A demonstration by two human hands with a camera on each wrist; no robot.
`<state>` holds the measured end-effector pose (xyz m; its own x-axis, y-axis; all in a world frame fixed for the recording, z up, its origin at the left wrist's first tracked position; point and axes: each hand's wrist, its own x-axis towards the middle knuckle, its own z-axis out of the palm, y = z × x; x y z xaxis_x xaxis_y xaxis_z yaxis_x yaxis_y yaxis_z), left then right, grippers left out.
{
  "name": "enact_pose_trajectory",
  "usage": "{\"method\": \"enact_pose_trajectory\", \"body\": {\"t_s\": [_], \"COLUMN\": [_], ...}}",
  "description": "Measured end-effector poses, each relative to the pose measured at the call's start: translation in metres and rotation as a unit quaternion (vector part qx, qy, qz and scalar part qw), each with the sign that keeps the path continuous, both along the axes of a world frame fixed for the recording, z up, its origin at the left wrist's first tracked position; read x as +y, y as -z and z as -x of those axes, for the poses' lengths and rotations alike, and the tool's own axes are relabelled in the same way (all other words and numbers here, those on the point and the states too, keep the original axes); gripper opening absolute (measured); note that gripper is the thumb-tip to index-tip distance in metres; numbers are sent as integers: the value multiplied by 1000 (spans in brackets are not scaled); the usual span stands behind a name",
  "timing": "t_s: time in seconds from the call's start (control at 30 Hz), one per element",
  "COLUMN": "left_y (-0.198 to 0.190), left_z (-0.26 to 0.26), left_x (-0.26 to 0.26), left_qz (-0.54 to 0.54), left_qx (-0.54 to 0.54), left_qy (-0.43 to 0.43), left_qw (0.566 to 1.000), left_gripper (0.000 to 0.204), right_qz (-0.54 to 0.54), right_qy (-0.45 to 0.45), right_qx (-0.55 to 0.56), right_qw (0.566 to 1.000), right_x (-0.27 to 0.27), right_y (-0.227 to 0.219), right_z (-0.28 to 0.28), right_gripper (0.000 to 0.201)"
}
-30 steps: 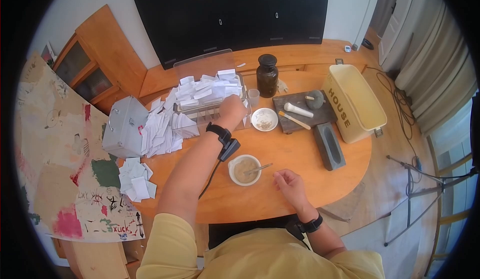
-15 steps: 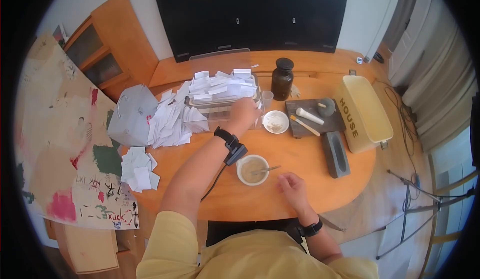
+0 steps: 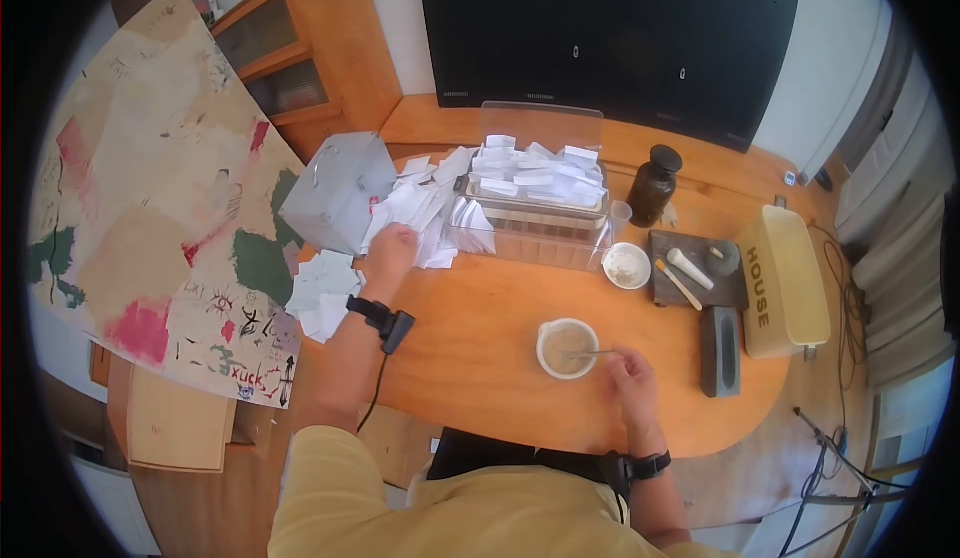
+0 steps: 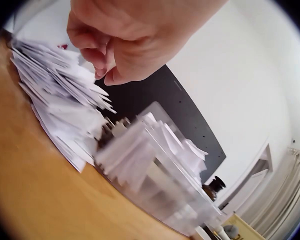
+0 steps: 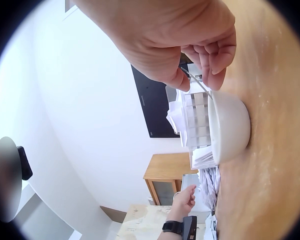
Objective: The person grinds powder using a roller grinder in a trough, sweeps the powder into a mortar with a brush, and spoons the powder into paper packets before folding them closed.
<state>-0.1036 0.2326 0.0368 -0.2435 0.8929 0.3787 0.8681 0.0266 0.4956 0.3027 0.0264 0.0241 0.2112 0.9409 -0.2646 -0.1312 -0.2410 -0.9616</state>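
In the head view my left hand (image 3: 392, 250) is at the near edge of a pile of white folded papers (image 3: 412, 213). Its fingers curl loosely with nothing visible between them in the left wrist view, where the hand is above and in front of the papers. My right hand (image 3: 632, 378) is beside a white bowl (image 5: 233, 127) that contains a beige mixture (image 3: 571, 345). A thin metal utensil (image 5: 197, 83) leans out over the bowl's rim. Its handle passes between my right thumb and fingers, which show a gap around it.
Behind the bowl stands a clear compartment box (image 3: 540, 243) topped with white papers. A silver case (image 3: 340, 193) is at left. At right are a small white dish (image 3: 627, 266), brown jar (image 3: 655, 188), dark board (image 3: 668, 293), grey stone trough (image 3: 720, 358) and cream bin (image 3: 790, 288).
My left hand has moved left from the clear box's front to the paper pile. My right hand has come up to the utensil's handle. The head view has swung left.
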Motion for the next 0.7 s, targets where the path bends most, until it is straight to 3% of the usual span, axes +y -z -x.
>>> {"method": "enact_pose_trajectory", "body": {"t_s": [0.1,0.4,0.6,0.7], "left_y": [-6,14,-7,-29], "left_z": [45,89,63,13], "left_x": [9,23,3,-41], "left_qz": [36,72,23,-14], "left_qx": [49,163,242,209], "left_qy": [-84,-56,-70,-4], "left_qw": [995,982,967,978], "left_gripper": [19,17,12,12], "right_qz": [6,6,-2,-10], "right_qy": [0,-1,9,7], "right_qx": [15,12,23,33], "right_qw": [1000,1000,1000,999], "right_x": [2,-1,2,3], "right_y": [-5,-6,-6,-1], "right_z": [5,7,12,13], "right_gripper": [21,19,18,18]}}
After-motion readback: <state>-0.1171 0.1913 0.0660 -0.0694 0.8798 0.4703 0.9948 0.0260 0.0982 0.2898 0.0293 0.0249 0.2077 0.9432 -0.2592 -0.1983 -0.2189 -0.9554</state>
